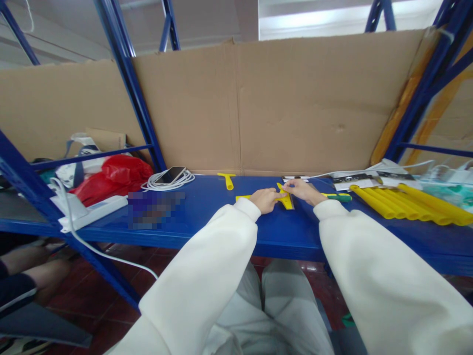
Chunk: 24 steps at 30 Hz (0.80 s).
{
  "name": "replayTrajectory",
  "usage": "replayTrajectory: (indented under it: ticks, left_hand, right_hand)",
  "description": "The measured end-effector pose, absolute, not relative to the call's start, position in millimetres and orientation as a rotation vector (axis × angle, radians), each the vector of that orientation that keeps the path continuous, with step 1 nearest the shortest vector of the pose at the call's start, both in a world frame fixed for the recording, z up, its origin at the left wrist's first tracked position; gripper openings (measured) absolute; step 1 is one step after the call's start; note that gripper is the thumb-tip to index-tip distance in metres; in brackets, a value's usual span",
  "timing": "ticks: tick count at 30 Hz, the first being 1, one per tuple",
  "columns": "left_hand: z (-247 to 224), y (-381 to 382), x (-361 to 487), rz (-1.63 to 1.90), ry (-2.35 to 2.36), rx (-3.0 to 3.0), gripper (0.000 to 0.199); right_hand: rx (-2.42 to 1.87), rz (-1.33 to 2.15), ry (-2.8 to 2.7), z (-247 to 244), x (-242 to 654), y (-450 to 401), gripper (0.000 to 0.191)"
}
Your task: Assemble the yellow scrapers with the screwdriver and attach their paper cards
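Observation:
Just right of the middle of the blue table, a yellow scraper head (286,201) with a pale blade edge lies between my hands. My left hand (266,199) is closed on it from the left, its fingers reaching across the yellow part. From the right, my right hand (301,191) pinches at the top of the same piece; anything small between those fingertips is hidden. A yellow handle end (243,197) shows beside my left wrist. Next to my right wrist lies a green and yellow screwdriver handle (338,197). Farther back stands a yellow T-shaped piece (228,181).
Several yellow tubes (410,203) lie at the right beside black and white packets (353,180). At the left are a phone (175,174) on a coiled white cable, a red bag (118,175) and a white power strip (101,211). Cardboard (277,103) closes the back. Another person's legs (33,271) show lower left.

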<state>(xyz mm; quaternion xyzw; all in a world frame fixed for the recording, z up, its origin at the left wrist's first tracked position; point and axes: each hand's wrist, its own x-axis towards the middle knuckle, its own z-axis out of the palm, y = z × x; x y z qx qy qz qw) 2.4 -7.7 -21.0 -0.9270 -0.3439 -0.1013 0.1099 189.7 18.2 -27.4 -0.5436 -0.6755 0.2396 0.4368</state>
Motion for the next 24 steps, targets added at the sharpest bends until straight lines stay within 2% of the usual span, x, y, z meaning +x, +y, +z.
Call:
replayTrajectory:
  ticks: [8,16,24]
  left_hand:
    - [-20.1,-8.2,2.3,-0.282,-1.003,-2.726,0.047]
    - [-20.7,-7.9,2.1,-0.305,-0.987,-2.718,0.047]
    - [-18.8,-9.4,3.0,-0.363,-1.041,-2.72,0.047]
  right_hand:
    - [-1.322,0.603,-1.673,-31.5,190.3,21.3,0.025]
    - [-1.289,0.567,-1.586,-39.2,190.1,26.3,0.021]
    - [-1.301,0.705,-1.396,-38.0,184.3,23.8,0.023]
